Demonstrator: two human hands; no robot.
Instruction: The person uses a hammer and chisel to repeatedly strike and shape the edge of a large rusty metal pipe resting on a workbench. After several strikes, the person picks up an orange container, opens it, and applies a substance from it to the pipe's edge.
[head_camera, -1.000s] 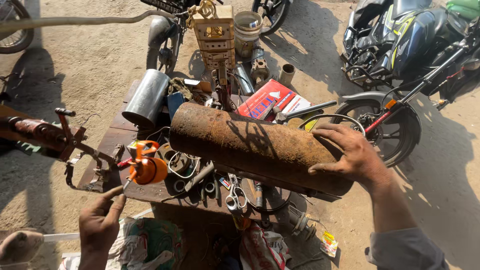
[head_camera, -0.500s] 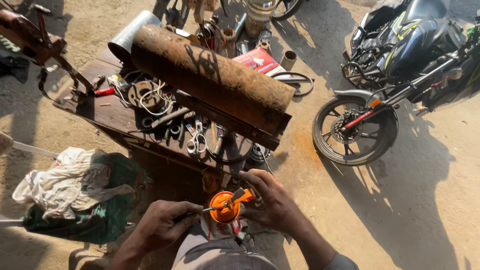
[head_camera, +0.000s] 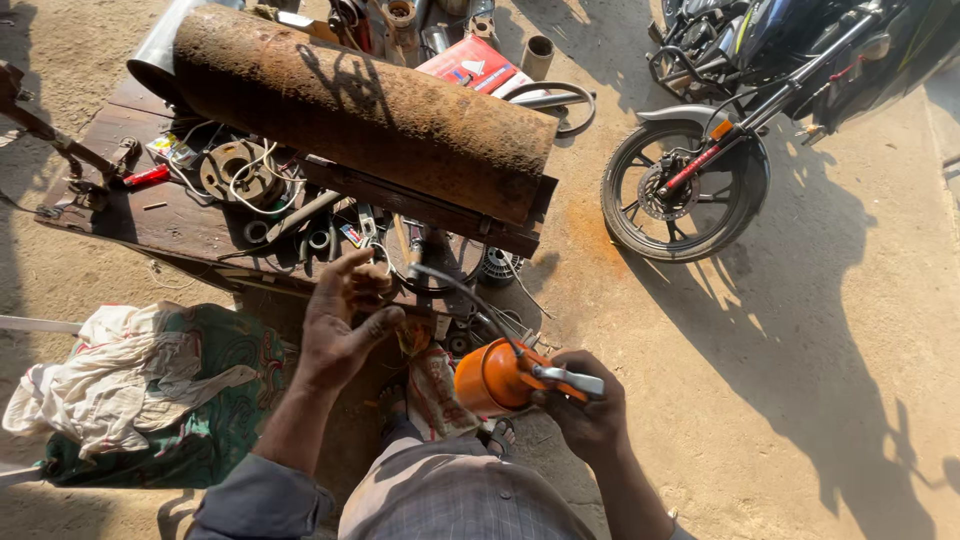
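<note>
The left hand (head_camera: 345, 320) has let go and lifted, its fingers now spread near the workbench (head_camera: 190, 225), while the right hand (head_camera: 590, 410) grips the orange oil can (head_camera: 495, 378) above the knees.

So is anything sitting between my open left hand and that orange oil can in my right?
Nothing solid blocks it. Between the left hand and the orange oil can, held by the right hand, only a crumpled rag lies lower down, beside the can.

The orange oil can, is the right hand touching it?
Touching. The head view shows the right hand wrapped around the orange oil can at its handle, fingers closed on the lever, with no gap between them.
</note>
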